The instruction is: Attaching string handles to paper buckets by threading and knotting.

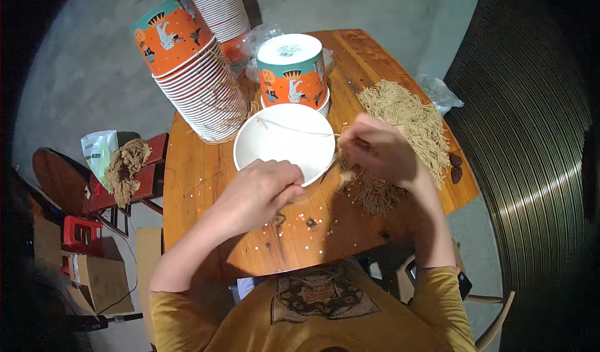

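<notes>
A white paper bucket [281,155] lies with its round mouth facing me in the middle of the wooden table. My left hand [265,186] is closed on the near edge of its rim. From inside the bucket a thin tan string [294,129] runs across the mouth to the right. My right hand [378,147], slightly blurred, pinches that string just beyond the right rim. Beside and partly beneath this hand spreads a big heap of tan strings [412,117], with looser ends [378,196] hanging toward me.
Tall stacks of orange-printed paper buckets [200,89] stand at the back left. Nearer the middle are upturned buckets [290,80]. Small white beads [306,227] dot the table [212,227]. Two dark dried lumps [456,167] sit at the right edge. A red bench [156,149] holds more string.
</notes>
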{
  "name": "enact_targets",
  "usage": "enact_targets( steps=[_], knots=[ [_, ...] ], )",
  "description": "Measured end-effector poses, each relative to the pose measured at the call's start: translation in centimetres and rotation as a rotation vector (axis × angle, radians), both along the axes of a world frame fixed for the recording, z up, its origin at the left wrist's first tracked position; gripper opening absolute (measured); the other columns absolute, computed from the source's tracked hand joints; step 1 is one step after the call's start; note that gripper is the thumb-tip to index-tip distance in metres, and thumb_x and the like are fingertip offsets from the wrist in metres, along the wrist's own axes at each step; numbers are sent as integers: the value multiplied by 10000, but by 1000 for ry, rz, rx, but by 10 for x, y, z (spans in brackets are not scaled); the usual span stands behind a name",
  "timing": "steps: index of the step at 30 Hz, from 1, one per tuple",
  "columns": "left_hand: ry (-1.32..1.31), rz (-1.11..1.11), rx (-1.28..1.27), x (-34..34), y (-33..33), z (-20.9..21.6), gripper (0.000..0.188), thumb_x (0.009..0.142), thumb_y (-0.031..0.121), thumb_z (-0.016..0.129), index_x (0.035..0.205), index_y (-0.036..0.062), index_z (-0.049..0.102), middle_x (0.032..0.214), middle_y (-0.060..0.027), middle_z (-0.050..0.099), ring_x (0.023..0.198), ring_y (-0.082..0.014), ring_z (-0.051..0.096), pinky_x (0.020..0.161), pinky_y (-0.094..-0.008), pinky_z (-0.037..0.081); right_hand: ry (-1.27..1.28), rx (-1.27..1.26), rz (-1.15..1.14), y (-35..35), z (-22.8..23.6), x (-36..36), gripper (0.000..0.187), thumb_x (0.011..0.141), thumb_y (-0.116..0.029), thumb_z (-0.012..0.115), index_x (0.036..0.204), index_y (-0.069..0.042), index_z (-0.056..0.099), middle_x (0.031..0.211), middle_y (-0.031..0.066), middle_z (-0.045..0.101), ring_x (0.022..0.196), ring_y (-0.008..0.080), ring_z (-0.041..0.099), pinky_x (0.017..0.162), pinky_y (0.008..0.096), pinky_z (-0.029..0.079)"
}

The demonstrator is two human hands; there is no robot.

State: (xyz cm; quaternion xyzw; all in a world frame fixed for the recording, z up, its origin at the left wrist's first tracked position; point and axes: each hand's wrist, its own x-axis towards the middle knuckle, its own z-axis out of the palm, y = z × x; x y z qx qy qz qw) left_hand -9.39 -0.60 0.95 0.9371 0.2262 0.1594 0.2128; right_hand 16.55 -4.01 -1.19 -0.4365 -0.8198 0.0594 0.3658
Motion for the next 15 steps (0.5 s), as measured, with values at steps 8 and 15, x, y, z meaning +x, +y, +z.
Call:
enact_targets(
  steps=[8,15],
  knots=[
    [18,-88,92,-31,-1,3,103,871,154,564,895,60,529,839,-94,525,882,-296,522,827,-393,398,98,154,44,28,1,-51,60,838,-58,592,872,-9,583,805,108,563,761,257,609,666,342,489],
    [-147,28,-222,-23,-5,-8,142,893,168,553,956,43,528,866,-116,537,874,-311,540,839,-420,419,54,180,115,41,0,-64,96,800,-55,610,822,-10,528,786,115,524,734,299,593,631,382,486]
  ],
)
